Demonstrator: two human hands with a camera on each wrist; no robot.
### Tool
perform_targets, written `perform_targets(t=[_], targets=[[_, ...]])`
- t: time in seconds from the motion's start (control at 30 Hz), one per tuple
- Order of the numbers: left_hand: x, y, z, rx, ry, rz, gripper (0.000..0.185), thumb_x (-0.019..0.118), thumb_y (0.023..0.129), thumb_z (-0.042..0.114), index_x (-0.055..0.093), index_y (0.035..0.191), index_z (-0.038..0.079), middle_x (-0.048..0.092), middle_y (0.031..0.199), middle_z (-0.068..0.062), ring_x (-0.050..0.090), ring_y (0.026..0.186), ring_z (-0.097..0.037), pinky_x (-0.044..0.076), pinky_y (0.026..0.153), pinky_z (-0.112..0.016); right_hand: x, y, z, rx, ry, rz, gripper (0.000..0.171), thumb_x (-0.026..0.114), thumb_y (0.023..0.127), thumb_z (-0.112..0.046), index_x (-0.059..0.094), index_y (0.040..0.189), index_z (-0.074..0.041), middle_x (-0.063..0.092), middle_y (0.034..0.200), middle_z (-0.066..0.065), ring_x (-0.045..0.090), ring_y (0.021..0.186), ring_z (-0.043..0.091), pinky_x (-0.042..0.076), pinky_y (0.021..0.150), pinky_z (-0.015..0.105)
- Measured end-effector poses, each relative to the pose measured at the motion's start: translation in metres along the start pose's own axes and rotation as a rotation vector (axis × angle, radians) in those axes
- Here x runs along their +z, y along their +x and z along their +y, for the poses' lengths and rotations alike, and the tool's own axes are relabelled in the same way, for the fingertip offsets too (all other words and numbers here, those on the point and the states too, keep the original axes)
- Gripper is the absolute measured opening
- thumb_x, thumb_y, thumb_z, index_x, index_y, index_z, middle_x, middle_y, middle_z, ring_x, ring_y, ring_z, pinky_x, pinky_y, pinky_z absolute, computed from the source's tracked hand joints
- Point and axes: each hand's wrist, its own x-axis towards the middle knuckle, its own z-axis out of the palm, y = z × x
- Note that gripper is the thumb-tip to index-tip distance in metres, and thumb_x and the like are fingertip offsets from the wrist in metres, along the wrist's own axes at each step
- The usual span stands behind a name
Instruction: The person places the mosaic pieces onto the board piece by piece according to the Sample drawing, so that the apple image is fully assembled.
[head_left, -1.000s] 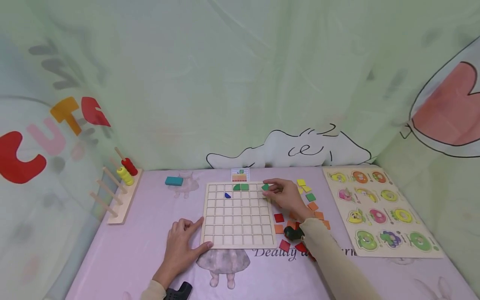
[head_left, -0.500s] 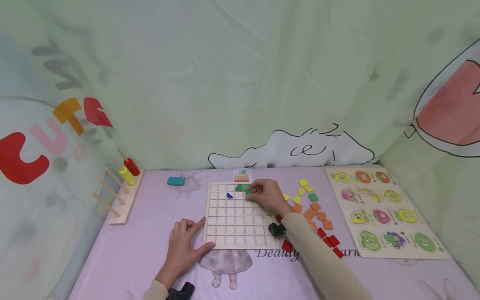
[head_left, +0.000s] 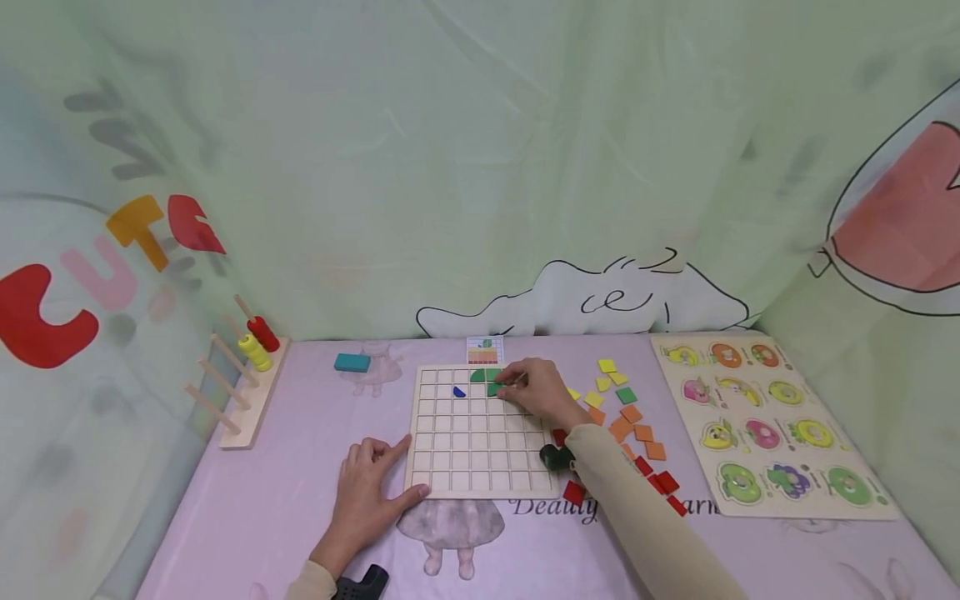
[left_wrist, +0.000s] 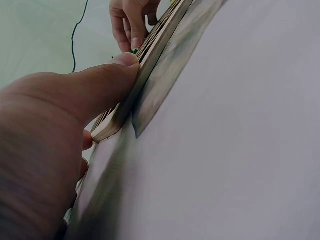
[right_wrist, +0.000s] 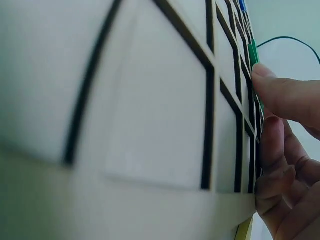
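Two hands at work on wooden grid board (head_left: 477, 433). Right hand (head_left: 536, 392) over board's upper rows, fingertips pinching green tile (head_left: 495, 388) and setting it into a cell just below two green pieces (head_left: 483, 375) in top row. Left hand (head_left: 367, 492) flat on pink tablecloth (head_left: 247, 500), fingers relaxed, thumb pressing board's near left corner. Loose orange, red and yellow tiles (head_left: 633, 429) scattered just right of board. Blue piece (head_left: 458, 392) in second row.
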Motion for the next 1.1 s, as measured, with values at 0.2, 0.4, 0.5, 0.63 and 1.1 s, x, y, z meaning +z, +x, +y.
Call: perform_targets(t=[0.2, 0.4, 0.5, 0.63, 1.1], targets=[[0.001, 0.001, 0.001, 0.008, -0.005, 0.001, 0.079, 0.09, 0.077, 0.053, 0.068, 0.145, 0.019, 0.052, 0.111, -0.001, 0.039, 0.097, -0.013, 0.036, 0.086, -0.039, 0.0, 0.002, 0.001, 0.01, -0.031, 0.016, 0.01, 0.081, 0.094, -0.012, 0.084, 0.104, -0.012, 0.075, 0.099, 0.003, 0.058, 0.087, 0.019, 0.048, 0.08, 0.032], [0.001, 0.002, 0.003, 0.007, -0.005, -0.008, 0.078, 0.089, 0.078, 0.054, 0.067, 0.145, 0.019, 0.052, 0.111, -0.001, 0.039, 0.097, -0.014, 0.036, 0.086, -0.039, -0.004, 0.001, 0.004, 0.01, -0.01, 0.011, 0.01, 0.081, 0.094, -0.015, 0.083, 0.104, -0.011, 0.073, 0.098, 0.004, 0.059, 0.087, 0.02, 0.049, 0.079, 0.033], [0.001, 0.001, 0.003, -0.002, -0.002, -0.013, 0.079, 0.088, 0.078, 0.055, 0.067, 0.145, 0.019, 0.052, 0.111, -0.001, 0.039, 0.096, -0.014, 0.036, 0.085, -0.038, -0.012, -0.001, 0.009, 0.02, 0.017, 0.02, 0.013, 0.08, 0.095, -0.02, 0.082, 0.106, -0.013, 0.073, 0.099, 0.004, 0.061, 0.088, 0.02, 0.05, 0.08, 0.033], [0.0, -0.001, 0.002, -0.007, 0.0, -0.016, 0.079, 0.088, 0.078, 0.056, 0.067, 0.145, 0.019, 0.053, 0.11, -0.002, 0.039, 0.096, -0.014, 0.036, 0.085, -0.039, -0.036, -0.009, 0.024, 0.077, 0.004, 0.071, 0.018, 0.079, 0.097, -0.026, 0.081, 0.11, -0.013, 0.073, 0.103, 0.005, 0.062, 0.091, 0.022, 0.05, 0.08, 0.032], [-0.002, -0.001, -0.001, -0.002, 0.002, -0.013, 0.079, 0.088, 0.079, 0.055, 0.067, 0.146, 0.019, 0.053, 0.112, -0.004, 0.041, 0.099, -0.016, 0.036, 0.086, -0.04, -0.145, -0.066, 0.083, 0.332, -0.182, 0.069, 0.044, 0.075, 0.098, -0.033, 0.07, 0.123, 0.003, 0.07, 0.112, 0.022, 0.062, 0.1, 0.033, 0.052, 0.082, 0.042]])
